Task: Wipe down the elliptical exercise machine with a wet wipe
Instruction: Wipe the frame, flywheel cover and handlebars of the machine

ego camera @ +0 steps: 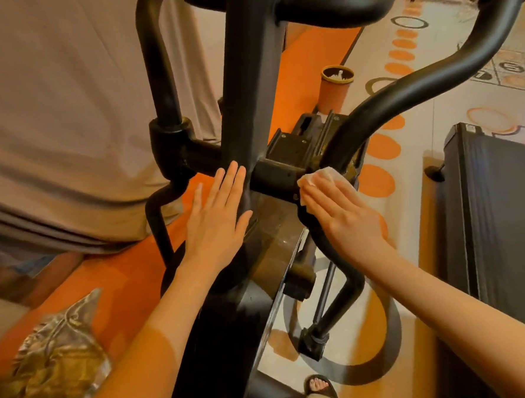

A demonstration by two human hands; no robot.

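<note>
Head view: wiping the pivot joint of the elliptical

Head camera looks down on the black elliptical machine [247, 76], its upright post rising through the middle of the picture and its curved handlebars [417, 84] sweeping off to either side. The right hand [345, 215] lies flat, fingers straight, pressing a white wet wipe [321, 178] against the joint where the right handlebar meets the cross bar beside the post. Its grip is not clamped on the wipe: the cloth is pinned under the straight fingers, with its crumpled edge showing beyond the fingertips. The left hand [219, 213] is also spread flat, fingers apart and holding nothing, resting against the lower part of the post and seemingly bracing the machine.

The step in hand looks like cleaning around this joint. To do it well, the right hand should likely keep steady pressure through the whole palm so the wipe does not bunch further, and work it round the bracket edges and bolt heads where grime collects. Since the handlebar pivots, the left hand's bracing matters; letting go could let the arm swing. Refolding the wipe to a fresh face would help before moving on to the post and handlebars, which appear not yet done.

Nearby on the patterned floor [413, 171] stands an orange bin [334, 89], well apart from the hands.
</note>
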